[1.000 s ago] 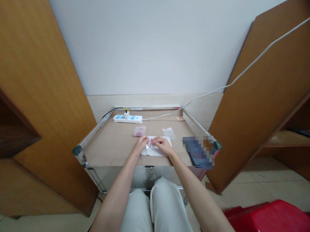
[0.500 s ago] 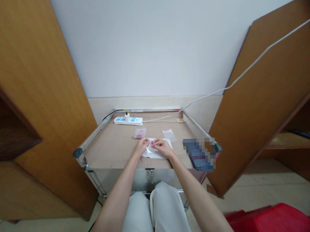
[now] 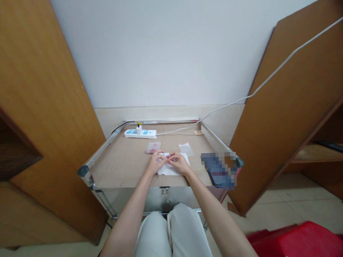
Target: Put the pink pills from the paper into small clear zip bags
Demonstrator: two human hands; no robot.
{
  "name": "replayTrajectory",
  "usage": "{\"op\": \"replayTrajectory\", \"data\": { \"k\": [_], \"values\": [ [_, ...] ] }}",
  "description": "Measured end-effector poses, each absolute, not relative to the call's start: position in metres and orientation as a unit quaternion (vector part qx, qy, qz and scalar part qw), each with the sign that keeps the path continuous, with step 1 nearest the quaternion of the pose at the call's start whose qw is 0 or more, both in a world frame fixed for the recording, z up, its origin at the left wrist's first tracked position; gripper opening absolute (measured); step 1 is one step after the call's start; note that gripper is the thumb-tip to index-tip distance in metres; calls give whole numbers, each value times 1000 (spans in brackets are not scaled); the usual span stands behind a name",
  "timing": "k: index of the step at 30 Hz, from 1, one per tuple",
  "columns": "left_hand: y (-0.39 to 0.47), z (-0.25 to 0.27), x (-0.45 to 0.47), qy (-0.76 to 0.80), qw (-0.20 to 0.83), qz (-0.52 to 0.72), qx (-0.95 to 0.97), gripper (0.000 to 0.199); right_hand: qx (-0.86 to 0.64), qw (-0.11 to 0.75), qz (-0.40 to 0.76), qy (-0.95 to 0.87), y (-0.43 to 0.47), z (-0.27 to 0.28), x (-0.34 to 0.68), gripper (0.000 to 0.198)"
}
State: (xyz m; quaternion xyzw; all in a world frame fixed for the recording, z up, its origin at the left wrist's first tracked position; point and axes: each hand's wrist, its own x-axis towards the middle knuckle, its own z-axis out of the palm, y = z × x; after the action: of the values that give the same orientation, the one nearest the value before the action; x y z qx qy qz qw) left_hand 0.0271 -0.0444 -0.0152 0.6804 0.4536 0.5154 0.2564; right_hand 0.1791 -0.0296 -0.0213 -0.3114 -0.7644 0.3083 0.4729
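Over a white sheet point(image 3: 170, 171) near the front of the table, my two hands meet with fingertips almost touching. My left hand point(image 3: 155, 163) is closed in a pinch at the edge of a small clear plastic bag, now mostly hidden by the fingers. Thumb and fingers of my right hand point(image 3: 179, 163) pinch a small pink piece point(image 3: 167, 156), too tiny to make out in detail. Just beyond my left hand lies a clear bag with pink pieces point(image 3: 153, 147). Flat clear zip bags point(image 3: 185, 149) lie beyond my right hand.
A white power strip point(image 3: 140, 134) with a plug sits at the table's back left, its cable running right. Dark blue, partly pixelated material point(image 3: 217, 172) lies at the right front corner. Metal rails point(image 3: 104, 150) edge the cardboard-covered table. A red stool-like object point(image 3: 304, 242) stands lower right.
My left hand has turned inward, and its fingertips have come closer to the right ones. The clear plastic seen between the hands is now mostly covered. The view has shifted slightly.
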Motion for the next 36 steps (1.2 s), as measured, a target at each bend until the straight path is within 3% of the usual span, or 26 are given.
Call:
{"op": "replayTrajectory", "data": {
  "k": [27, 32, 36],
  "values": [
    [-45, -15, 27, 474, 205, 501, 694, 11, -364, 484, 211, -767, -28, -21, 176, 10],
    [-46, -11, 26, 493, 184, 500, 688, 15, -368, 476, 193, -775, -29, -20, 178, 3],
    [-45, -9, 27, 499, 160, 486, 699, 17, -346, 470, 179, -792, -31, -19, 178, 14]
  ]
}}
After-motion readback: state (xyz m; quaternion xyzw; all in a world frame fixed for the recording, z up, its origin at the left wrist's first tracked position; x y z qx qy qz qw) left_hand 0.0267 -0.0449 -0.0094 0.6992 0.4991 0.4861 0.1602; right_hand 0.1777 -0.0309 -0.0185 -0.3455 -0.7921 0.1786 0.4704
